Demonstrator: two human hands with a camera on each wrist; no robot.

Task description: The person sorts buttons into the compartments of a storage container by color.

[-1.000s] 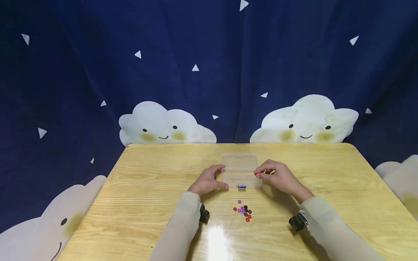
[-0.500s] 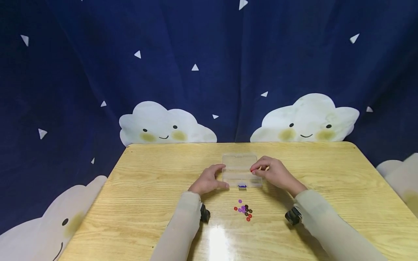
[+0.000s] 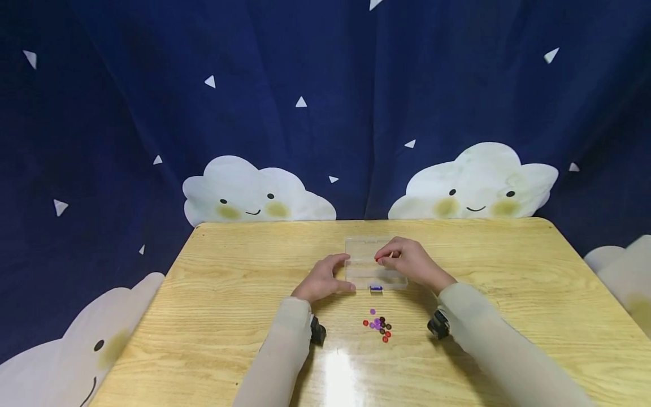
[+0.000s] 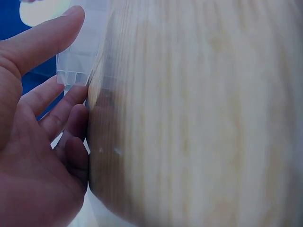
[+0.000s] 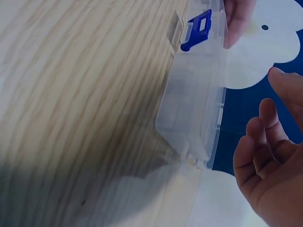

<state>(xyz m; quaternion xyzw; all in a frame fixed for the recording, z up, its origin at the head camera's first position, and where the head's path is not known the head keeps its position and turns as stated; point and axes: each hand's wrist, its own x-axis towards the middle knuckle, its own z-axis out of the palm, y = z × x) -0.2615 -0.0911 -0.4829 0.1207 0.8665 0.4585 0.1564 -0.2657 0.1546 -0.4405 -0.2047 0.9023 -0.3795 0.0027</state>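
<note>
A clear plastic box (image 3: pixel 362 249) lies with its lid open toward the back of the wooden table. My left hand (image 3: pixel 322 278) holds its left side, thumb by the front corner and index finger farther back. In the left wrist view, the box (image 4: pixel 79 54) shows beyond the thumb. My right hand (image 3: pixel 413 262) is over the box, pinching a small red button (image 3: pixel 377 259) between thumb and index finger. In the right wrist view only a red speck shows at the fingertip. A blue latch (image 5: pixel 198 30) hangs on the box's front wall.
In front of the box, a loose group of small purple buttons (image 3: pixel 377 324), dark brown buttons (image 3: pixel 382 320) and red buttons (image 3: pixel 388 334) lies on the table (image 3: pixel 229 316). Behind the table hangs a dark blue curtain (image 3: pixel 274 68) with clouds.
My right hand has moved left and slightly back, from the box's right edge to over its middle, carrying the red button. The left hand stays at the box's left side.
</note>
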